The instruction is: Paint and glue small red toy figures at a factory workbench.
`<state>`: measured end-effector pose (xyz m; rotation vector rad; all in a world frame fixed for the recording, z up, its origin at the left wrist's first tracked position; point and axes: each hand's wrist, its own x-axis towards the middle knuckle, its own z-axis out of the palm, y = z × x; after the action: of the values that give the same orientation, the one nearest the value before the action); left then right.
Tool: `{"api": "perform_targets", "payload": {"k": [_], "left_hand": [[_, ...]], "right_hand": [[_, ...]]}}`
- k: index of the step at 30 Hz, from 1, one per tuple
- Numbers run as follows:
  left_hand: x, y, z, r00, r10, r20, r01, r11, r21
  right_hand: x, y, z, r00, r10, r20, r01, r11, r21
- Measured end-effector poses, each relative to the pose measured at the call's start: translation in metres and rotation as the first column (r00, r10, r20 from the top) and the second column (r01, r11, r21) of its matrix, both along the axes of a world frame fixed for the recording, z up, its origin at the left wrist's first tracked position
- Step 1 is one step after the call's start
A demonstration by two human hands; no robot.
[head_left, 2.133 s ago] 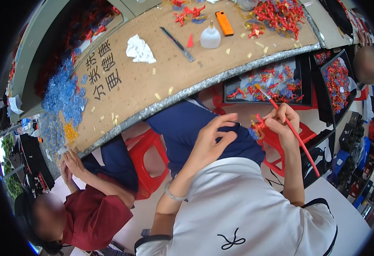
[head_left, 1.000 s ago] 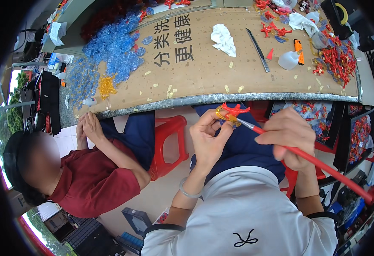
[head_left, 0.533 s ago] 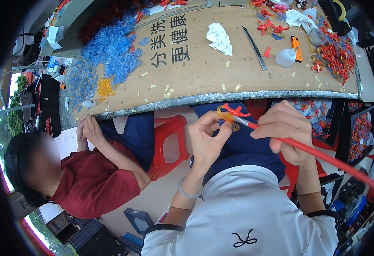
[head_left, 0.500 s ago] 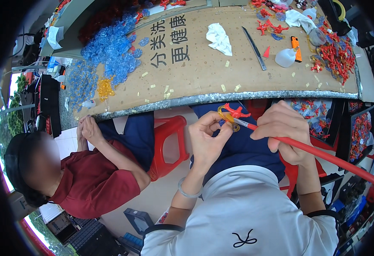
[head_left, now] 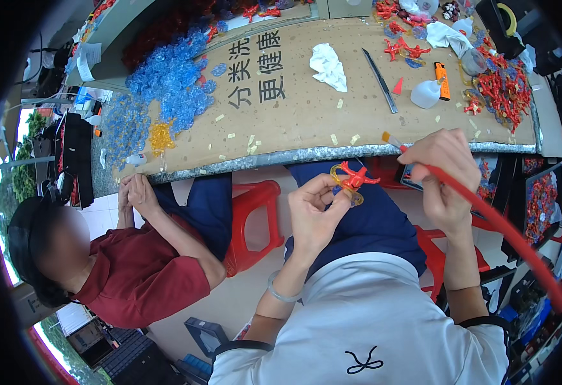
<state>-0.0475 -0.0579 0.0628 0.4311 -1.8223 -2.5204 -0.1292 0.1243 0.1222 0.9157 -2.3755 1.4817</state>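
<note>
Over my lap, my left hand (head_left: 319, 212) pinches a small red plastic figure (head_left: 359, 178) between thumb and fingertips. A clear yellow curved piece (head_left: 336, 172) goes with the figure, and a bit of blue shows by the fingertips. My right hand (head_left: 444, 173) is closed round a long red-handled paintbrush (head_left: 493, 215). Its yellowish bristle tip points left, near the table's front edge, apart from the figure. The back end of the handle is blurred.
On the cardboard-covered table (head_left: 197, 144) lie blue clear pieces (head_left: 178, 77), yellow pieces (head_left: 161, 136), a crumpled tissue (head_left: 328, 67), a knife (head_left: 380, 80), a white bottle (head_left: 426, 94) and piled red figures (head_left: 502, 90). At left sits a co-worker (head_left: 146, 269), hands together.
My right hand has moved up and right, lifting the brush tip off the figure toward the table edge. My left hand still holds the figure, almost in place.
</note>
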Motion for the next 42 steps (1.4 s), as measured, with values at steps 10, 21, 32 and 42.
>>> {"api": "perform_targets", "payload": {"k": [10,21,32,42], "left_hand": [[-0.001,-0.003,-0.003,1.000,0.024,0.013,-0.024,1.000,0.004],[0.000,-0.002,-0.001,0.997,0.081,-0.019,-0.082,0.997,-0.012],[0.000,-0.004,0.000,0.998,0.063,-0.012,-0.063,0.998,-0.002],[0.003,-0.015,-0.021,0.933,-0.358,-0.046,0.253,0.559,0.790]], "right_hand": [[0.003,0.002,-0.006,0.991,0.020,0.134,0.014,0.967,-0.255],[0.000,-0.009,-0.006,0.963,0.258,0.081,-0.237,0.948,-0.211],[0.002,-0.009,-0.025,0.913,0.160,0.375,-0.005,0.924,-0.383],[0.000,-0.035,-0.058,0.553,0.604,0.574,-0.128,0.743,-0.657]]}}
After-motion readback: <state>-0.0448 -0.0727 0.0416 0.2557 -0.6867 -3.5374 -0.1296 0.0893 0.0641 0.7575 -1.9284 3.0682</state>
